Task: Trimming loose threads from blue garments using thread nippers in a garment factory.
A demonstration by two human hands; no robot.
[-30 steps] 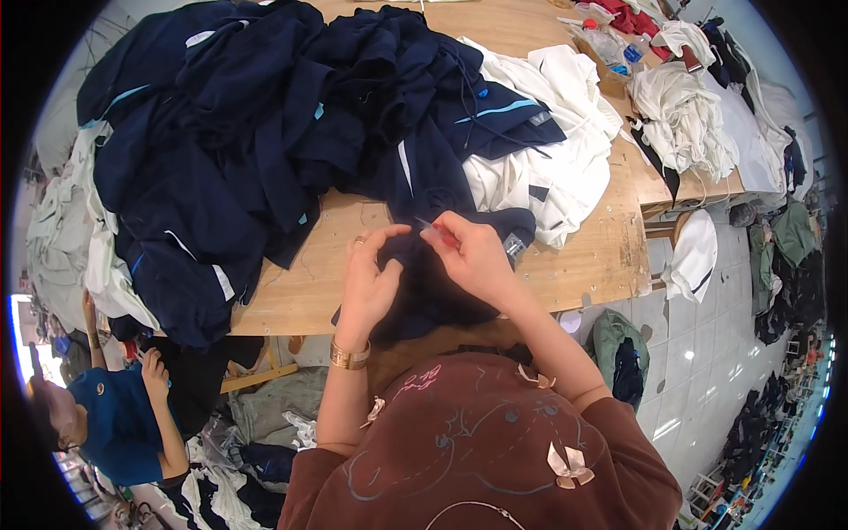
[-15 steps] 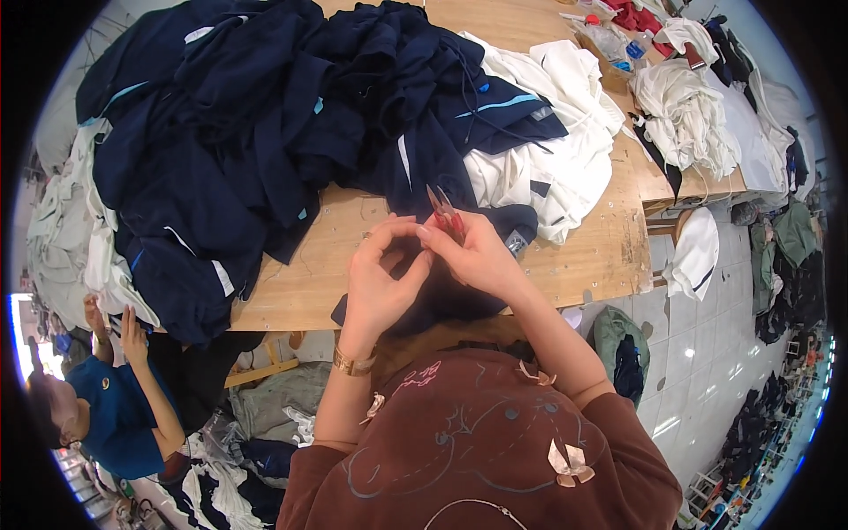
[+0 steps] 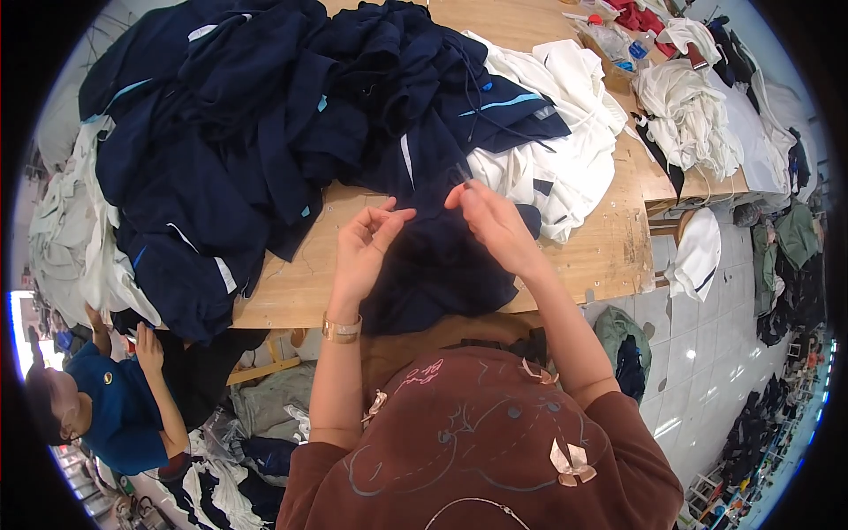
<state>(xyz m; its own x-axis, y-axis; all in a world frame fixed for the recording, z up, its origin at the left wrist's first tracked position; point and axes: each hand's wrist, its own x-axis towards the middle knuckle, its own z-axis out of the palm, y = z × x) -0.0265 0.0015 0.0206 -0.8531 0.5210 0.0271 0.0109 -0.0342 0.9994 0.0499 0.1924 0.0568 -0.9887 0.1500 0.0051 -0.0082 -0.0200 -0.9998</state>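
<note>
Above the table's near edge, my left hand [image 3: 366, 246] is closed, thumb and forefinger pinched together. Whatever lies in that pinch is too small to make out. To its right, my right hand [image 3: 496, 231] is wrapped round a pair of thread snips [image 3: 464, 175]; the blades are smeared and point away from me, and the handles are hidden in the fingers. Below both hands a navy garment [image 3: 433, 278] lies over the table edge. Behind it spreads a big heap of navy garments [image 3: 221, 132] with white and light blue trim.
White garments [image 3: 565, 141] lie right of the heap on the wooden table [image 3: 609, 265]. Further right are a bundle of white cloth [image 3: 685, 115] and a stool draped with white cloth [image 3: 695, 256]. At the lower left, a co-worker in a blue top [image 3: 119, 406] handles pale cloth.
My hands have moved apart, the right one forward and to the right. The red-handled snips have turned within my right hand. More of the navy garment below shows now.
</note>
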